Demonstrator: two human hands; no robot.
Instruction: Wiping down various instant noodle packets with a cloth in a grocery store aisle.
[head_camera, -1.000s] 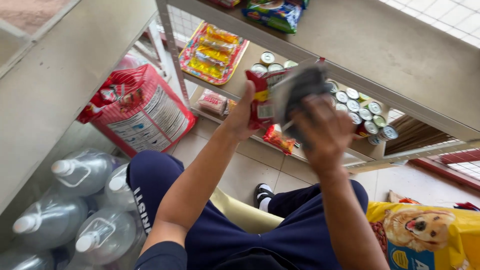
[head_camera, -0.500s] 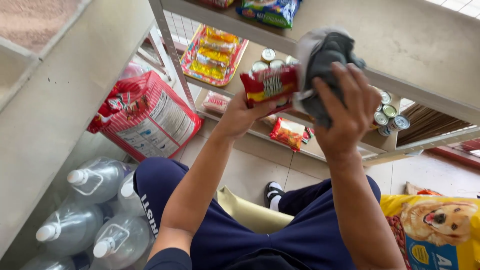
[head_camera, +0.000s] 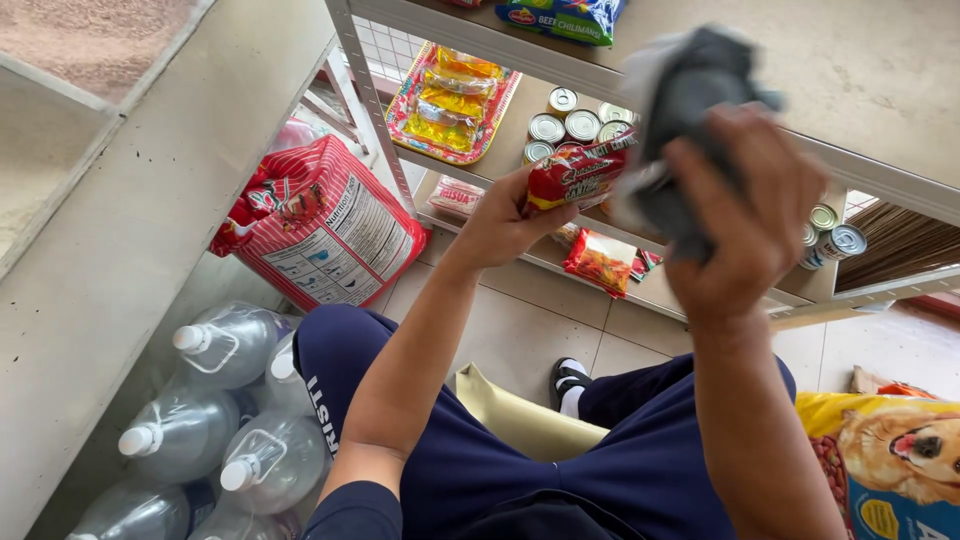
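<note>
A red packet (head_camera: 578, 172) is held up off the shelf (head_camera: 700, 85) by the left hand (head_camera: 505, 215), fingers closed round it, leaving its surface open to the grey cloth (head_camera: 690, 110) gripped in the right hand (head_camera: 745, 215).

The grey cloth (head_camera: 690, 110) at one o'clock is blurred; part of the red packet (head_camera: 578, 172) is hidden by the left hand (head_camera: 505, 220); the pet-food bag (head_camera: 890, 460) at four o'clock is cut off.

My left hand (head_camera: 500, 225) is gripping a glossy plastic packet (head_camera: 577, 172) — my right (head_camera: 745, 225) is bunching soft matt cloth (head_camera: 690, 100).
</note>
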